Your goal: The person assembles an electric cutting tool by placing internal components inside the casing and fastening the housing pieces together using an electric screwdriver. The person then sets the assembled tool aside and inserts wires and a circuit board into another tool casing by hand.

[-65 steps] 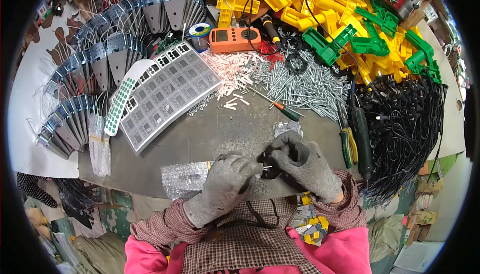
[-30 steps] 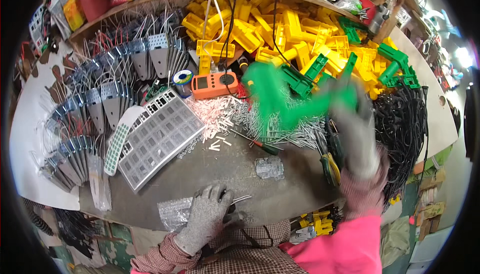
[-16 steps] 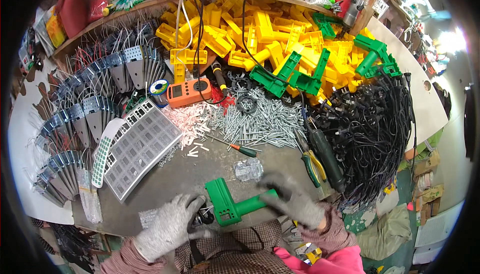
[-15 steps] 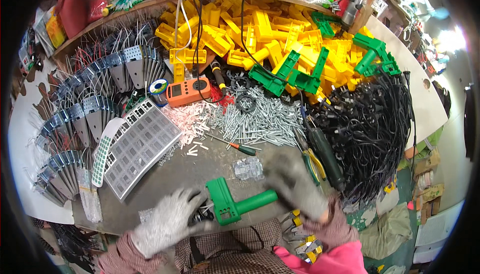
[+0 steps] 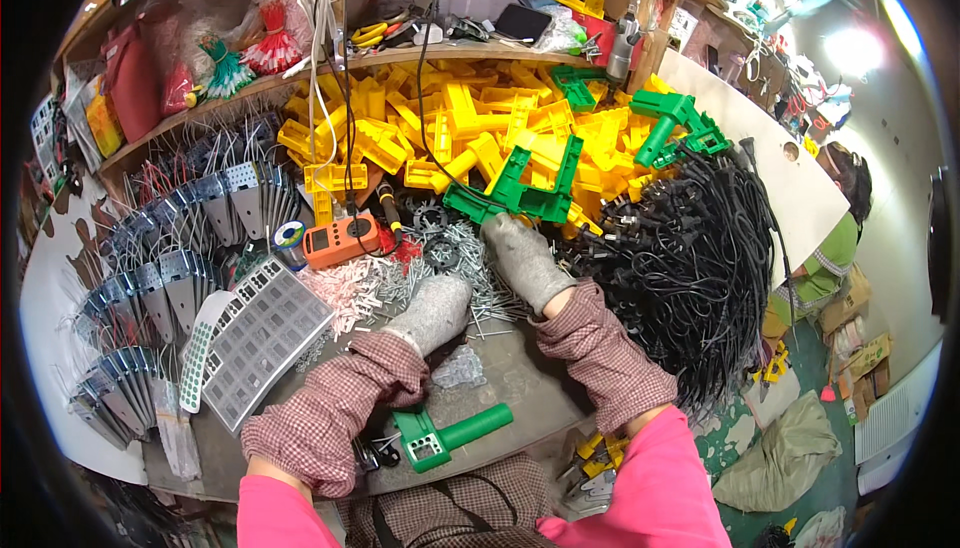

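Both my hands wear grey gloves and reach forward over the bench. My right hand (image 5: 525, 263) is at the near edge of a green plastic housing (image 5: 515, 186) that lies against the yellow pile; its fingertips are hidden, so I cannot tell whether it grips. Lower and to the left, my left hand (image 5: 437, 312) is over the near side of a heap of silver screws (image 5: 462, 250), fingers turned away from view. Close to my body lies another green housing with a round handle (image 5: 470, 428), untouched. A small clear plastic bag (image 5: 458, 368) rests beyond it.
Yellow plastic housings (image 5: 470, 113) are heaped at the back. Black power cords (image 5: 690, 268) pile up on the right. On the left stand rows of metal brackets (image 5: 180, 288) and a gridded tray (image 5: 265, 343). An orange meter (image 5: 340, 241) sits mid-bench. A person in green (image 5: 835, 248) is at far right.
Both hands have moved forward from beside the near green housing, the left to the screws and the right to the far green housing. The view has tilted up, showing more of the shelf.
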The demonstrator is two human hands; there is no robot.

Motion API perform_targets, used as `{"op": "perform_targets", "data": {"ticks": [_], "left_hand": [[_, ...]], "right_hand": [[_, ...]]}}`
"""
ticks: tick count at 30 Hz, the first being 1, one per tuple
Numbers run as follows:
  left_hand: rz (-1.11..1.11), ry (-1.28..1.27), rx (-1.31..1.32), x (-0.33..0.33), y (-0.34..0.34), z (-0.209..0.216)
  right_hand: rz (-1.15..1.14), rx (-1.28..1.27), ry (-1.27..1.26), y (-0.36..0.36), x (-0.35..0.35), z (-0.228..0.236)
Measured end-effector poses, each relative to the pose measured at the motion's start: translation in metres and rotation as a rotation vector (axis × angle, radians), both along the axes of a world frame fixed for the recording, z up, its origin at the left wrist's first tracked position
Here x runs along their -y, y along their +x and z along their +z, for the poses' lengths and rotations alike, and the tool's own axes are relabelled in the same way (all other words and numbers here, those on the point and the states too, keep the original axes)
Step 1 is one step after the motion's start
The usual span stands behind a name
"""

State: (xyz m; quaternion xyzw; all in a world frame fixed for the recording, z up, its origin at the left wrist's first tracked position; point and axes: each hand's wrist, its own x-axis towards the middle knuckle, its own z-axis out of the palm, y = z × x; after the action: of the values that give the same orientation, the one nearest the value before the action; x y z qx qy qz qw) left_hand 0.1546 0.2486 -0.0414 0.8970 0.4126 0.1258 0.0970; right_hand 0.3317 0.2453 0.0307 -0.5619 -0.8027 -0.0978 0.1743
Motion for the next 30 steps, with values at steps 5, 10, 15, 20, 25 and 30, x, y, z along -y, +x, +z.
{"op": "perform_targets", "data": {"ticks": [5,10,15,20,25,30], "left_hand": [[-0.117,0.157,-0.059,0.006,-0.007,0.021],[-0.075,0.187,0.007,0.009,-0.03,0.05],[-0.071,-0.103,0.132,0.056,-0.057,0.059],[-0.209,-0.125,-0.061,0.081,-0.048,0.035],[-0.163,-0.295,-0.01,0.095,-0.047,0.039],[-0.272,-0.414,0.047,0.114,-0.056,0.04]], "right_hand": [[0.181,-0.386,0.028,0.004,0.089,0.001],[0.075,-0.571,-0.32,-0.001,0.153,-0.045],[0.454,-0.758,-0.267,-0.008,0.188,-0.033],[0.639,-0.529,-0.552,-0.027,0.205,-0.06],[0.624,-0.392,-0.549,-0.028,0.197,-0.074],[0.626,-0.266,-0.662,-0.028,0.19,-0.062]]}}
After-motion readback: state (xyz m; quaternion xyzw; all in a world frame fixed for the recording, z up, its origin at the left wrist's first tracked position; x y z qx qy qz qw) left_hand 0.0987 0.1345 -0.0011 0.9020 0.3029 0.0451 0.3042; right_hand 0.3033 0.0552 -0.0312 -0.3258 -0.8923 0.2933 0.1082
